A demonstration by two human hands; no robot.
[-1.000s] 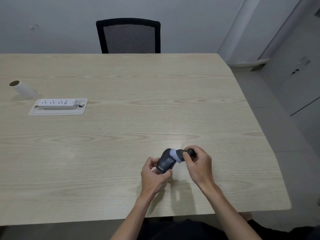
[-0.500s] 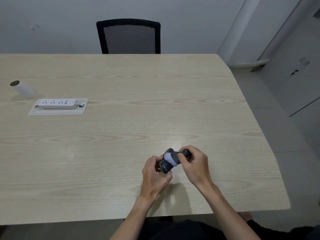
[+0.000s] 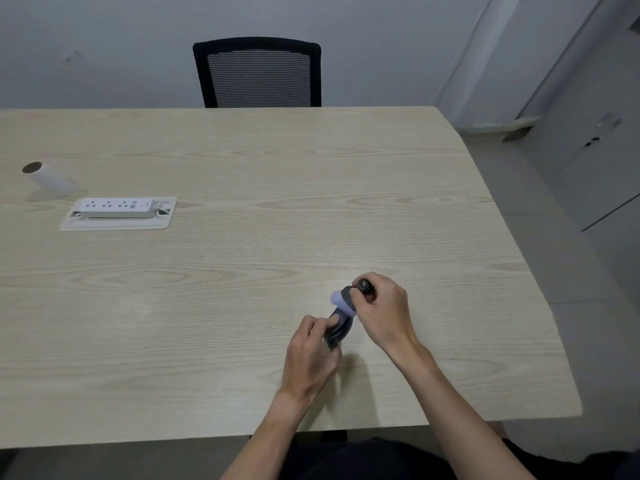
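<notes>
A small dark grey device [image 3: 340, 326] with a pale lavender band around its middle is held just above the wooden table [image 3: 242, 237], near the front right. My left hand [image 3: 311, 351] grips its lower dark body. My right hand [image 3: 381, 310] curls round its upper end, where a round black knob [image 3: 363, 285] sticks out between the fingers. The device is tilted, its top leaning away to the right. Part of it is hidden by both hands.
A white power strip [image 3: 116, 207] lies in a recessed tray at the left. A white cardboard tube [image 3: 48, 178] lies beyond it. A black mesh chair [image 3: 258, 72] stands at the far edge. The table's right edge drops to grey floor.
The device has turned from lying nearly level to a more upright tilt. My right hand moved up and away with its top end; my left hand shifted lower on the body.
</notes>
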